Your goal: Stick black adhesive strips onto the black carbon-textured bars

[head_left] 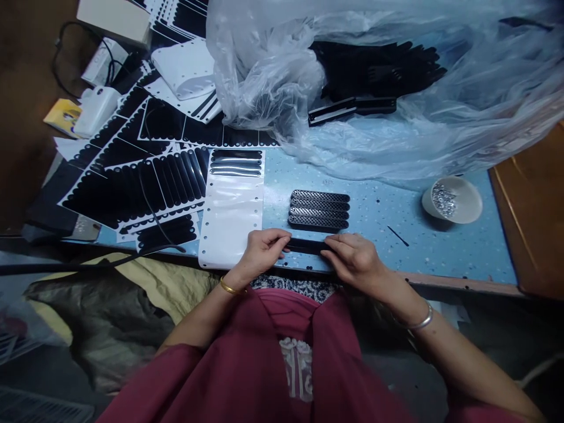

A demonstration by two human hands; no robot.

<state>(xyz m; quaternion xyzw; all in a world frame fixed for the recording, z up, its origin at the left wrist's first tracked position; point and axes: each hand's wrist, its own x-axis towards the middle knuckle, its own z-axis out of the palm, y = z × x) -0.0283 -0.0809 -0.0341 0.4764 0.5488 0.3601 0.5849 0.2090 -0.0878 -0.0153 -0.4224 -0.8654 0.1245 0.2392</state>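
My left hand [263, 249] and my right hand [352, 258] pinch the two ends of a narrow black strip [308, 246] lying at the near edge of the blue table [440, 247]. Fingers of both hands are closed on it. Just beyond the strip sits a small row of several black patterned strips [319, 210] side by side. A white backing sheet [231, 217], with three black strips still on its top end, lies left of my left hand.
Sheets of black stick-on strips [132, 176] cover the table's left side. A large clear plastic bag [396, 88] holding black parts fills the back. A white bowl of small shiny pieces [452, 200] stands at the right. A black cable [150, 205] crosses the sheets.
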